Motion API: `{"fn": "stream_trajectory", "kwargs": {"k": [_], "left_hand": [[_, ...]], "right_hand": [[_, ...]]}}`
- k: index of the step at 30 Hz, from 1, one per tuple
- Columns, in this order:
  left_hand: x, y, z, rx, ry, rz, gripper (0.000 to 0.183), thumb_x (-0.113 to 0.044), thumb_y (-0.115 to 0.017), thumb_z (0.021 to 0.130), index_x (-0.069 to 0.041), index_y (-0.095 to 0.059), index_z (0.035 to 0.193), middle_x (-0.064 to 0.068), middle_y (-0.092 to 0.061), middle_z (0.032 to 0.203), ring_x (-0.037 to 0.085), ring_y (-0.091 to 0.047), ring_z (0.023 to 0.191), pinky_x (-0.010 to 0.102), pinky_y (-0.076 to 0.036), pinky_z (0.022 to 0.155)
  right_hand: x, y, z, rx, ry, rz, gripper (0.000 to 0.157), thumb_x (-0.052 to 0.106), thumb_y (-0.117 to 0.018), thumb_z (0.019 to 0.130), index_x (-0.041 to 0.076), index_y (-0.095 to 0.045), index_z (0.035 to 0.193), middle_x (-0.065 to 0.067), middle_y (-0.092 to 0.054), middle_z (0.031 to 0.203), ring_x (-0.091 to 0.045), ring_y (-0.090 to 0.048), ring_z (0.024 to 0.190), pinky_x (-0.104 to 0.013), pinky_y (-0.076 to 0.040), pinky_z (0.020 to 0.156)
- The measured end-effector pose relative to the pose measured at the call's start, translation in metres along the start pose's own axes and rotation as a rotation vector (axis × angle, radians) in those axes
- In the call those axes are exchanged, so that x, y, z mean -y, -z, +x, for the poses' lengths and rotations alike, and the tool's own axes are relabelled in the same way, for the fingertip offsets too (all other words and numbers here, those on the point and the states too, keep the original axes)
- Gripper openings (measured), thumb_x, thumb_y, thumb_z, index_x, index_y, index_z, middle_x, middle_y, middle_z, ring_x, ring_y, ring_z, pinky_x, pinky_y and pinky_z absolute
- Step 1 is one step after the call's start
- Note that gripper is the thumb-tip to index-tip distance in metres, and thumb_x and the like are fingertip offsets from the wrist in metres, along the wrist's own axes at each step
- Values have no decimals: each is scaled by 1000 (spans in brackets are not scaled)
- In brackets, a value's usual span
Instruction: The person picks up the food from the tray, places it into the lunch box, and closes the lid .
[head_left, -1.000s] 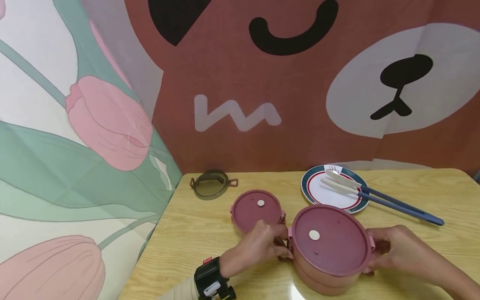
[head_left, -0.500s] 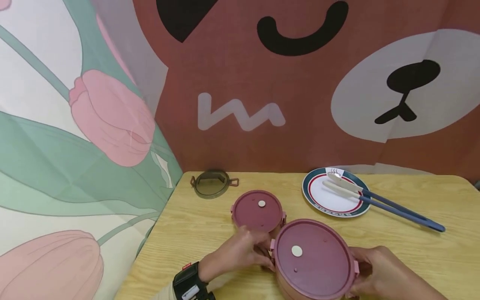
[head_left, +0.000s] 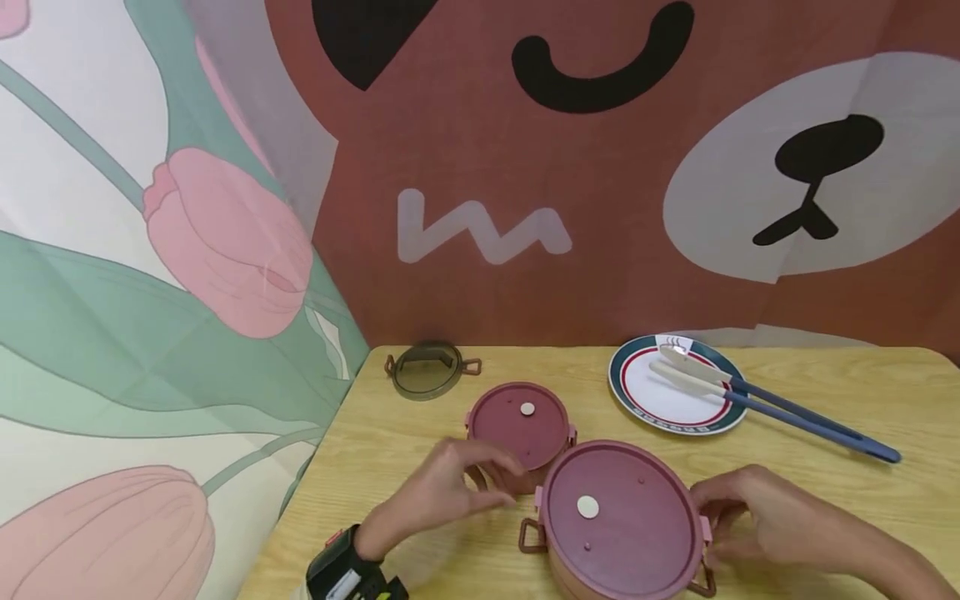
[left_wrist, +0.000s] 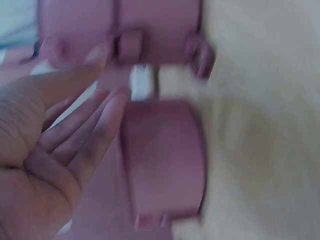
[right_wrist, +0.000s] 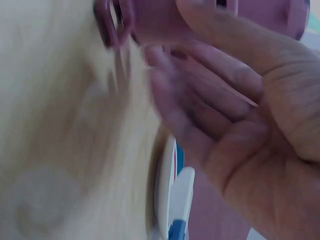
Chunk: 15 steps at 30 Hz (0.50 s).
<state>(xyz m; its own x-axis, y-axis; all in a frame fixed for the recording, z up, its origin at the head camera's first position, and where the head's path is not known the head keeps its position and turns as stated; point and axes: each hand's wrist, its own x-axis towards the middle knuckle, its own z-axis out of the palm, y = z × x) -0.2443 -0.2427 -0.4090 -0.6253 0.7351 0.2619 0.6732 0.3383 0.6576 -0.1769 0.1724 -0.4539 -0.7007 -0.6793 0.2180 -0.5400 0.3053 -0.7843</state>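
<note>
A large pink lidded pot (head_left: 622, 525) with a white round vent and brown side handles stands on the wooden table at the front. My left hand (head_left: 457, 487) is off its left handle, fingers relaxed and holding nothing, in front of the smaller pink lidded pot (head_left: 521, 421). That small pot also shows its side (left_wrist: 162, 155) in the left wrist view. Beside the large pot's right side clip is my right hand (head_left: 757, 517), with fingertips right at the rim. In the right wrist view its fingers (right_wrist: 200, 100) are loosely extended below the pot's handle.
A glass lid (head_left: 427, 379) with brown handles lies at the back left of the table (head_left: 360, 467). Blue-handled tongs (head_left: 810, 425) rest across a white plate (head_left: 637, 387) with a dark rim at the back right. A printed cloth (head_left: 480, 292) hangs behind the table.
The large pot has moved left and toward the front, close to the small pot. My left hand has let go of it and drawn back left; my right hand has loosened.
</note>
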Motion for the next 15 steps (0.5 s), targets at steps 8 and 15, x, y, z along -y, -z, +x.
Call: {"fn": "stream_trajectory", "kwargs": {"k": [8,15], "left_hand": [[46,34,4,-301,150,218,36,-5,-78,87,-5,-72,123,9,-73,117,27,-72,95,39,-61,70],[75,30,13,-154,216,134,45,0,-67,93,-4,-64,138,10,-69,132,25,-69,110,36,-59,82]], "right_hand": [[-5,22,49,-162,31,-239,22,17,-73,95,19,-75,116,9,-75,106,-1,-71,90,-25,-60,71],[-15,22,87,-2,-56,-143,40,29,-75,93,9,-71,127,-4,-74,120,-9,-70,102,-30,-60,77]]}}
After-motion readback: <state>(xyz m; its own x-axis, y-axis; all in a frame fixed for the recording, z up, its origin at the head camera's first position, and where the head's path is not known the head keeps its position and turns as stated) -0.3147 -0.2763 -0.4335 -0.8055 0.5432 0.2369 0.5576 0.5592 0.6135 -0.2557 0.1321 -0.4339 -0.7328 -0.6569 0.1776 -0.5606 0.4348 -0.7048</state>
